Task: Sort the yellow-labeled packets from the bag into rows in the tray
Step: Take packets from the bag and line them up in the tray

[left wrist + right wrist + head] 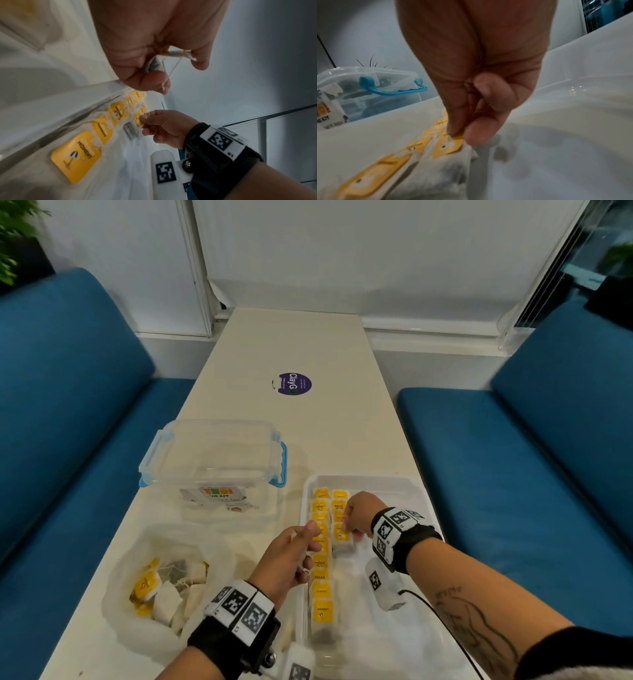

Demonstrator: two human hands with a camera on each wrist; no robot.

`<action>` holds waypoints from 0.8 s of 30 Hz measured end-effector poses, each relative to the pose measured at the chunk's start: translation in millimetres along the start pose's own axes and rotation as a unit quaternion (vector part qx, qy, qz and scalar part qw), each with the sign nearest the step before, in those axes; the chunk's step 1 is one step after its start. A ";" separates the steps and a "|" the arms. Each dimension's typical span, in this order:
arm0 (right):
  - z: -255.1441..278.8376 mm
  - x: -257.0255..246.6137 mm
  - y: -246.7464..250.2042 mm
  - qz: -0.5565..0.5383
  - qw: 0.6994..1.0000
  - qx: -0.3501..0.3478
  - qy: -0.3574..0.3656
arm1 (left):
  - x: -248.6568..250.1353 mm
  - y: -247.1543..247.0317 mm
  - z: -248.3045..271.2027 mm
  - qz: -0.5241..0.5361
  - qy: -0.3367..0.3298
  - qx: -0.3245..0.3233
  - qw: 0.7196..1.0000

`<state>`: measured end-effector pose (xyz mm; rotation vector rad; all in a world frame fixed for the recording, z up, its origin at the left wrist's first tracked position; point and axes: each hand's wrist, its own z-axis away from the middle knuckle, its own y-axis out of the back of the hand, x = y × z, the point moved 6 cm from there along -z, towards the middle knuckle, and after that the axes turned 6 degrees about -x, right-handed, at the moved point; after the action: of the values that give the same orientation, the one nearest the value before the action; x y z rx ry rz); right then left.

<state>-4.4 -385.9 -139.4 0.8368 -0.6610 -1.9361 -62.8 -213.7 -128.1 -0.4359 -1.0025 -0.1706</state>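
A white tray (394, 494) holds yellow-labeled packets in two rows: a long left row (322, 577) and a shorter right row (339, 505). My right hand (347, 527) pinches the yellow label of a packet (342, 535) at the near end of the right row; the right wrist view shows the fingertips (453, 131) on that label (448, 146). My left hand (308, 542) hovers at the tray's left rim and grips another packet (154, 65), its string hanging. Left of the tray, a translucent bag (137, 542) lies open with more packets (147, 583) inside.
A clear lidded box with blue clips (212, 457) stands behind the bag, left of the tray. A purple round sticker (294, 383) is farther back on the white table (291, 344). Blue benches (68, 405) flank the table. A black cable (442, 625) runs from my right wrist.
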 end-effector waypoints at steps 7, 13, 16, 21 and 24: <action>41.3 -18.1 32.7 -0.118 0.979 0.130 0.101 | -2.4 -9.5 -0.8 0.094 0.035 -0.068 0.993; 117.9 -65.3 15.4 -0.132 0.964 -0.006 0.230 | 2.2 -24.4 0.8 0.088 0.016 -0.105 0.990; 123.7 -68.1 0.6 -0.098 0.968 0.021 0.232 | 7.0 -34.4 4.3 0.080 -0.005 -0.111 0.991; 124.6 -48.9 2.9 -0.182 0.958 0.075 0.206 | 1.7 -26.9 -1.8 0.054 -0.031 -0.047 0.997; 128.4 -42.1 2.3 -0.217 0.954 0.077 0.193 | -2.6 -26.5 -3.5 0.033 -0.053 -0.016 0.998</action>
<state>-86.5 -335.1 -44.8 1.5149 -0.4161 -2.0278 -70.4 -239.2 -124.6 -0.5112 -1.0893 -0.1043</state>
